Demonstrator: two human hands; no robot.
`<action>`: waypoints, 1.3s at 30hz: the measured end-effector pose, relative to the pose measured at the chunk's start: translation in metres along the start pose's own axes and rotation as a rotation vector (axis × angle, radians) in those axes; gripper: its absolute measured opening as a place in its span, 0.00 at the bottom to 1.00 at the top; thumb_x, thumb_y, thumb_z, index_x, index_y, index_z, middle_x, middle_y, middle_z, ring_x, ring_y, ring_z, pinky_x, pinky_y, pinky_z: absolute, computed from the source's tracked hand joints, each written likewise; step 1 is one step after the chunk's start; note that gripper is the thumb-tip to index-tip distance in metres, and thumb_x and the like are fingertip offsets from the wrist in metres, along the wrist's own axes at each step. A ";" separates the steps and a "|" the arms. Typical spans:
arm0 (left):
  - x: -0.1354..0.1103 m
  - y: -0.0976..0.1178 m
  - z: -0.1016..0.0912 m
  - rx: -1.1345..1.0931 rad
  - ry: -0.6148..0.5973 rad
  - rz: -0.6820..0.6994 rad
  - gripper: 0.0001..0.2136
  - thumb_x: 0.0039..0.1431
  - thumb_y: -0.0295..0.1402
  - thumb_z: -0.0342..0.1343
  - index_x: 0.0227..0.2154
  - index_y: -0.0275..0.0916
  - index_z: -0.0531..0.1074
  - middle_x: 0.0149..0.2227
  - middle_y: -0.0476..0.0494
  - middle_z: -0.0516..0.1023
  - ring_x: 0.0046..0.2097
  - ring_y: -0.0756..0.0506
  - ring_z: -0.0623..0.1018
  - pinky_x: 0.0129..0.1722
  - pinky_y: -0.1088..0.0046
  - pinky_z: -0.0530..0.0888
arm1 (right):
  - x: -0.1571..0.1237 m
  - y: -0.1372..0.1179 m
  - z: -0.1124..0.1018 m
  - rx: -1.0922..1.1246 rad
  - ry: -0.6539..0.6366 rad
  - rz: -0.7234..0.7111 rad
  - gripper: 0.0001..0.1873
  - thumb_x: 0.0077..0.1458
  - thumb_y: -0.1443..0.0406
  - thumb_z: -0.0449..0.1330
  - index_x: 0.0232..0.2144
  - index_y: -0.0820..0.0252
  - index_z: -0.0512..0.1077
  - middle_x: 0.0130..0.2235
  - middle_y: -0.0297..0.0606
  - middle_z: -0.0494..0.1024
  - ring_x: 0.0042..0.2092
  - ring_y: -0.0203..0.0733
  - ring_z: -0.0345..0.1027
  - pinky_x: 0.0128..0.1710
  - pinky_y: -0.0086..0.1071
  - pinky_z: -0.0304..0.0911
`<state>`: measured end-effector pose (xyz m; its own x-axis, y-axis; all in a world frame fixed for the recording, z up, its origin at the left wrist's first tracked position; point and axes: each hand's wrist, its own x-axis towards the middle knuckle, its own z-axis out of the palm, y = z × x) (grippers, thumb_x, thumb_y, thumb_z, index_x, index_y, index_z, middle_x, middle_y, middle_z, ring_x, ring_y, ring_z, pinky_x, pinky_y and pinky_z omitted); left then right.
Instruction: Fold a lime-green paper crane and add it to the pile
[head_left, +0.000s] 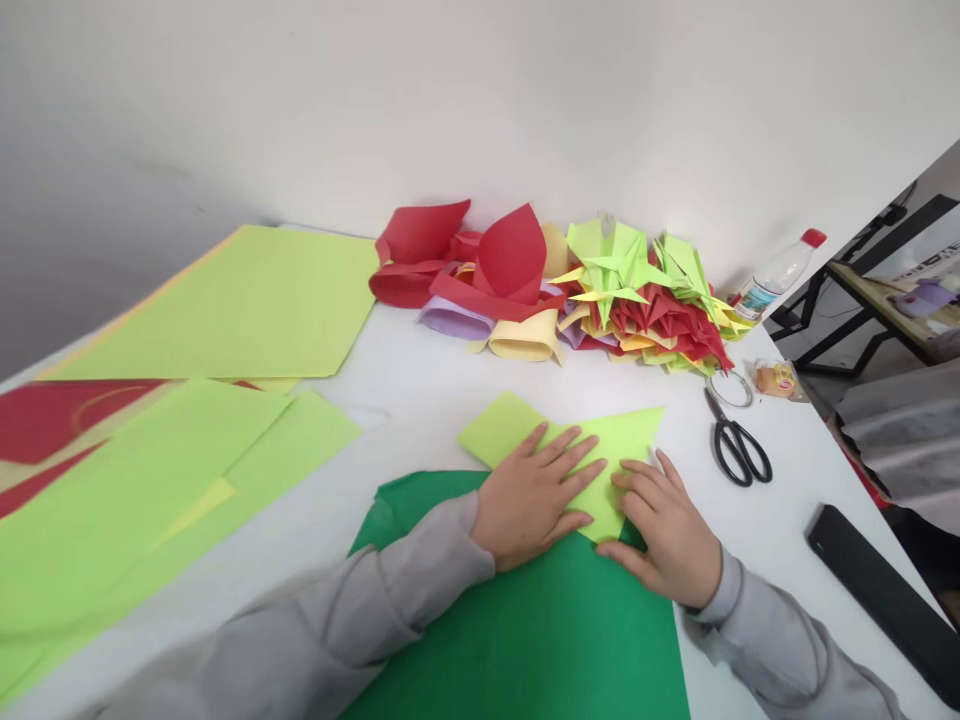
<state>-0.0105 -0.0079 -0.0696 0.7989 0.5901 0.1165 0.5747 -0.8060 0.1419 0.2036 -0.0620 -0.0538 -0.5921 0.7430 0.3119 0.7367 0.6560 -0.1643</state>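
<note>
A folded piece of light green paper (pixel 630 432) lies on top of a dark green sheet (pixel 540 640). Its pointed corner reaches to the upper right, and a narrower folded part sticks out to the upper left. My left hand (pixel 529 500) is open and flat on the paper, fingers spread across its middle. At the paper's right edge is my right hand (pixel 664 525), fingers bent with their tips touching the paper. Its thumb is apart from the fingers, near the lower corner. The paper under my left palm is hidden.
Light green sheets (pixel 225 310) cover the left side, beside red sheets (pixel 52 410). Rolled red paper (pixel 514 255) and folded paper shapes (pixel 615 262) line the wall. Right are scissors (pixel 739 455), a tape roll (pixel 731 388), a wrapped snack (pixel 776 379), a bottle (pixel 780 275) and a black case (pixel 885 605).
</note>
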 end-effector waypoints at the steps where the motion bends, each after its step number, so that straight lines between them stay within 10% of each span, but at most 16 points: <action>1: 0.000 0.000 0.001 -0.002 -0.005 -0.002 0.29 0.64 0.52 0.37 0.61 0.42 0.56 0.66 0.41 0.54 0.66 0.36 0.54 0.61 0.48 0.50 | 0.000 -0.001 0.001 -0.005 0.001 0.014 0.15 0.57 0.55 0.58 0.37 0.62 0.67 0.43 0.47 0.74 0.54 0.53 0.62 0.59 0.59 0.47; 26: 0.003 -0.002 -0.012 -0.047 -0.096 -0.045 0.36 0.57 0.60 0.36 0.63 0.45 0.53 0.67 0.36 0.50 0.66 0.33 0.52 0.61 0.43 0.48 | 0.006 -0.009 0.002 -0.138 -0.107 0.103 0.16 0.57 0.53 0.57 0.36 0.60 0.67 0.43 0.46 0.71 0.49 0.52 0.61 0.57 0.60 0.46; 39: -0.012 -0.065 -0.012 0.118 -0.046 -0.186 0.37 0.54 0.63 0.37 0.62 0.48 0.56 0.67 0.35 0.49 0.66 0.35 0.52 0.62 0.47 0.43 | 0.007 -0.011 0.000 -0.122 -0.130 0.116 0.16 0.57 0.53 0.57 0.37 0.61 0.67 0.44 0.46 0.72 0.49 0.53 0.62 0.56 0.63 0.47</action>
<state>-0.0592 0.0379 -0.0682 0.6832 0.7283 0.0536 0.7273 -0.6852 0.0401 0.1919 -0.0641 -0.0499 -0.5320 0.8289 0.1728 0.8320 0.5497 -0.0750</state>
